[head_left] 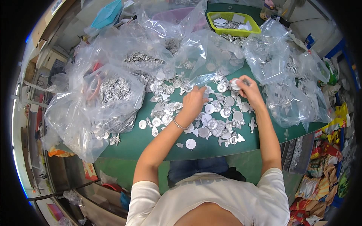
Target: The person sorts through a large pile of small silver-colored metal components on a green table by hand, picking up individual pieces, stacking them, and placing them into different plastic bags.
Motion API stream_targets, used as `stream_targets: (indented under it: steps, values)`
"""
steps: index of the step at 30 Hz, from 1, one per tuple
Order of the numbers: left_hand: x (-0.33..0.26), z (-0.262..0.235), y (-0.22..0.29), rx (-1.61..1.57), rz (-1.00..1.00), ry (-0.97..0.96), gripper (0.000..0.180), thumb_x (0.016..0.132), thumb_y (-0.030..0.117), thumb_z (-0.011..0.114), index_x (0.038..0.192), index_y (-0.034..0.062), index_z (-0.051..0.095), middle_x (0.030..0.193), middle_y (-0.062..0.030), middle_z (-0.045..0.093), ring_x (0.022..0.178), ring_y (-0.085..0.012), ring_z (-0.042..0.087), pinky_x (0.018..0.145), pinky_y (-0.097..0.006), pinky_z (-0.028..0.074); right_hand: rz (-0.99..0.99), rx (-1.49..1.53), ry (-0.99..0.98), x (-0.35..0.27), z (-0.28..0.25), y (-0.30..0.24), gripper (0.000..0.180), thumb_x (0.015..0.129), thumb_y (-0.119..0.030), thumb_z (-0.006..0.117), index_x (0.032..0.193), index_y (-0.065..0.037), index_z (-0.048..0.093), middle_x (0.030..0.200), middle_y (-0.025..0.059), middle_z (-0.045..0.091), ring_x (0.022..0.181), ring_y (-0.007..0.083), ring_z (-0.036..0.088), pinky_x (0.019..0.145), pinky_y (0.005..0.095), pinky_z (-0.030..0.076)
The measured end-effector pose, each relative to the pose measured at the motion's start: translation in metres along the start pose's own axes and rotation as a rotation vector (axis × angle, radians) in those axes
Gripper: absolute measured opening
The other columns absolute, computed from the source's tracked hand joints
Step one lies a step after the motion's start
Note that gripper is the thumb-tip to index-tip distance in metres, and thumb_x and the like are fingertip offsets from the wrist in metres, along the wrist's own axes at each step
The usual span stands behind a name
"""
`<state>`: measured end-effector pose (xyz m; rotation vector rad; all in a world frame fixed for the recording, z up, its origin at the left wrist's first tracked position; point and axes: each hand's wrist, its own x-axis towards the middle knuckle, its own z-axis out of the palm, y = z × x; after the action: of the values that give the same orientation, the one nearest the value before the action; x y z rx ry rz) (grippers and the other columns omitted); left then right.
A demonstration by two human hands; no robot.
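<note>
My right hand is closed round a small stack of round silver medallions, held just above the far right part of a loose pile of silver-coloured metal charms. Over the middle of that pile is my left hand, palm down, its thumb and forefinger apart at the pieces; its other fingers are partly hidden. Around both hands lie flat discs, ornate round pendants and odd shapes. A cross-shaped charm rests at the pile's right side, and one plain disc sits near the table's front edge.
Clear plastic bags full of metal pieces crowd the left and back of the green table. More bags stand at the right. A yellow-green basket with metal parts sits at the back. Packets are heaped beyond the right edge.
</note>
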<state>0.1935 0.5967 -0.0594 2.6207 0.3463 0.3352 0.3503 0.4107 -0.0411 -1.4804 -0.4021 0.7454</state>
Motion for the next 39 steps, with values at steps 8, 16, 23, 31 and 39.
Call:
stream_targets:
  steps: [8, 16, 23, 31, 39]
  values:
    - [0.015, 0.009, -0.013, 0.266, 0.288, -0.060, 0.028, 0.078, 0.016, 0.062, 0.104, 0.0065, 0.056, 0.086, -0.0142, 0.053, 0.070, -0.0297, 0.061, 0.056, -0.038, 0.050, -0.276, -0.701, 0.035, 0.023, 0.020, 0.010, 0.019, 0.078, -0.018, 0.066, 0.089, -0.005, 0.058, 0.083, 0.0124, 0.061, 0.071, 0.0266, 0.061, 0.050, 0.0343, 0.045]
    - [0.010, 0.006, -0.034, 0.281, 0.419, 0.030, 0.021, 0.081, 0.014, 0.058, 0.100, 0.0046, 0.057, 0.084, -0.0108, 0.053, 0.065, -0.0277, 0.060, 0.054, -0.036, 0.049, -0.555, -1.133, 0.115, 0.018, 0.041, 0.012, 0.018, 0.073, -0.016, 0.069, 0.077, -0.004, 0.056, 0.081, 0.0101, 0.059, 0.065, 0.0283, 0.059, 0.051, 0.0382, 0.044]
    - [-0.014, -0.001, -0.024, -0.858, -0.310, -0.061, 0.015, 0.083, 0.017, 0.062, 0.086, 0.0024, 0.065, 0.069, -0.0012, 0.055, 0.052, -0.0098, 0.051, 0.041, -0.023, 0.035, 0.312, 0.918, -0.167, -0.011, 0.029, 0.009, 0.019, 0.082, -0.010, 0.053, 0.099, -0.002, 0.049, 0.082, 0.0097, 0.054, 0.062, 0.0145, 0.050, 0.038, 0.0216, 0.034]
    - [-0.045, -0.014, -0.019, -1.676, -0.723, -0.258, 0.016, 0.085, 0.017, 0.059, 0.088, 0.0015, 0.056, 0.075, -0.0028, 0.053, 0.054, -0.0071, 0.046, 0.038, -0.017, 0.031, 0.177, 0.191, -0.168, -0.038, 0.075, 0.003, 0.024, 0.083, -0.008, 0.055, 0.106, -0.001, 0.056, 0.078, 0.0037, 0.055, 0.058, 0.0102, 0.050, 0.041, 0.0195, 0.031]
    - [-0.072, -0.025, -0.018, -2.212, -0.721, -0.338, 0.038, 0.088, 0.040, 0.041, 0.078, 0.0042, 0.052, 0.089, -0.0135, 0.050, 0.061, -0.0165, 0.043, 0.037, -0.021, 0.032, -0.321, -0.591, -0.114, -0.014, 0.096, 0.031, 0.029, 0.079, -0.015, 0.063, 0.107, -0.008, 0.059, 0.069, 0.0080, 0.054, 0.063, 0.0191, 0.056, 0.053, 0.0332, 0.043]
